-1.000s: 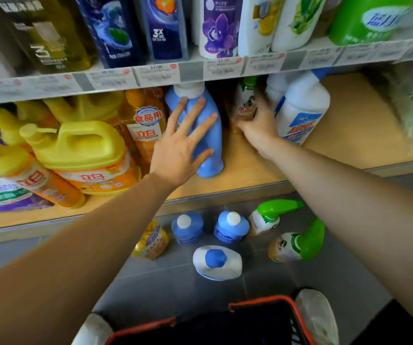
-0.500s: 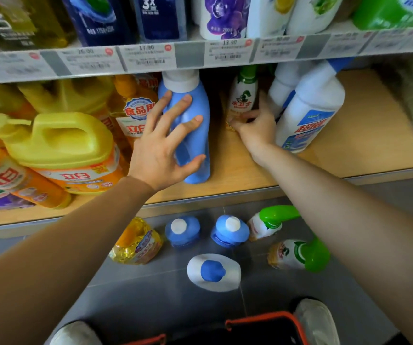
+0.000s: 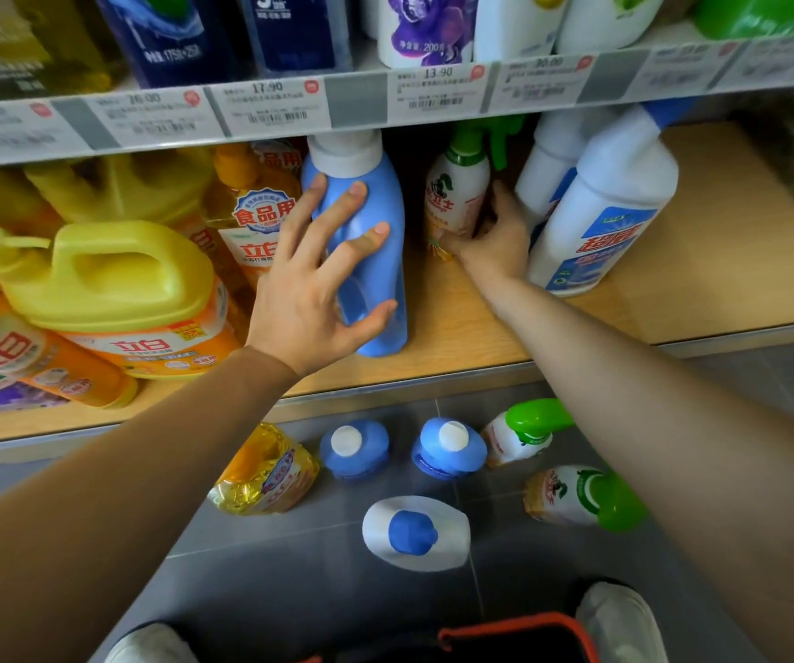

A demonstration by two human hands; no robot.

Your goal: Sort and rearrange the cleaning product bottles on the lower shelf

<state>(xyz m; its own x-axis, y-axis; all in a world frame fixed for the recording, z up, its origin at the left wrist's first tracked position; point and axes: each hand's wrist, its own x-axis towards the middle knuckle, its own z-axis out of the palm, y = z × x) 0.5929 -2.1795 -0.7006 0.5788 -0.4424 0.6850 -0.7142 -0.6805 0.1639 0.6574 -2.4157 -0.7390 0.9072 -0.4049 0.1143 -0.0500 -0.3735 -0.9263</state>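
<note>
On the lower wooden shelf (image 3: 729, 260) stands a blue bottle with a white cap (image 3: 385, 289). My left hand (image 3: 318, 284) lies against its front with spread fingers curving round it. Further back stands a white spray bottle with a green trigger (image 3: 457, 193); my right hand (image 3: 495, 236) grips its base. Two white bottles with blue labels (image 3: 610, 203) stand just right of that hand. Yellow and orange detergent jugs (image 3: 112, 289) fill the shelf's left part.
On the grey floor below stand a yellow bottle (image 3: 265, 471), two blue bottles (image 3: 356, 449), a white bottle with a blue cap (image 3: 416, 533) and two green-topped spray bottles (image 3: 581, 500). A red-rimmed basket (image 3: 514, 634) sits between my shoes. The upper shelf edge carries price tags (image 3: 265, 107).
The view has moved closer and lower. My left hand's fingers have closed further round the blue bottle. My right hand has slid down to the spray bottle's base.
</note>
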